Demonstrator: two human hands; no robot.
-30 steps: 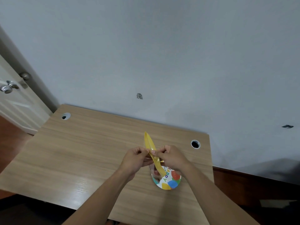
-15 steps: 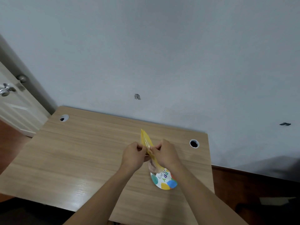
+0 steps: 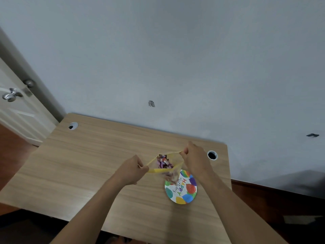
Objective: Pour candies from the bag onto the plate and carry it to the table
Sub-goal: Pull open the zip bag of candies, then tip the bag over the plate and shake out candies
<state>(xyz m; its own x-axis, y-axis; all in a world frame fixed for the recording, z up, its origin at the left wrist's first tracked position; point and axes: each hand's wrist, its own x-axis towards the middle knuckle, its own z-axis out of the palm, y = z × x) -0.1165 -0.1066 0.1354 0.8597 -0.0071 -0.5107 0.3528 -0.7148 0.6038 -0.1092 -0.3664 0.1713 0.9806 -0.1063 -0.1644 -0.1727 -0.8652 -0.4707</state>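
Both hands are up over the wooden surface (image 3: 91, 166), each pinching one side of the bag's mouth: the left hand (image 3: 131, 170) grips the near yellow edge, the right hand (image 3: 194, 160) the far one. Stretched between them, the bag (image 3: 164, 165) gapes wide, clear-walled with a yellow rim, and purple and pink wrapped candies (image 3: 163, 162) show inside. Just below it on the surface lies the plate (image 3: 182, 191), white with bright balloons and "HAPPY" lettering.
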